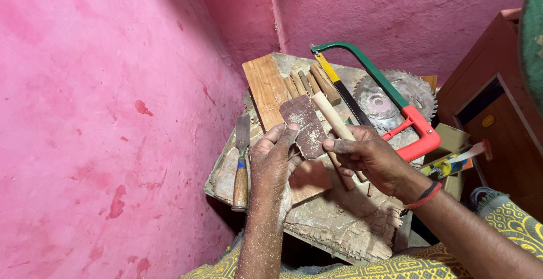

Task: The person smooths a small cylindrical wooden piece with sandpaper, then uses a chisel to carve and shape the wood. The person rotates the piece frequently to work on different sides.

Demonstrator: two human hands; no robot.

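A brown sheet of sandpaper (305, 123) stands up between my two hands over a worn wooden block. My left hand (272, 163), dusted with sawdust, pinches its lower left edge with the fingertips. My right hand (370, 160) grips its right edge and also lies over a pale wooden dowel (331, 115) that slants from upper left to lower right under the palm.
A chisel (241, 169) with a wooden handle lies left of my left hand. A plank (264, 89), several short dowels (308, 81), a green and red hacksaw (390, 95) and a circular saw blade (390, 101) lie behind. Pink walls close in left and back; a wooden cabinet (492, 98) stands right.
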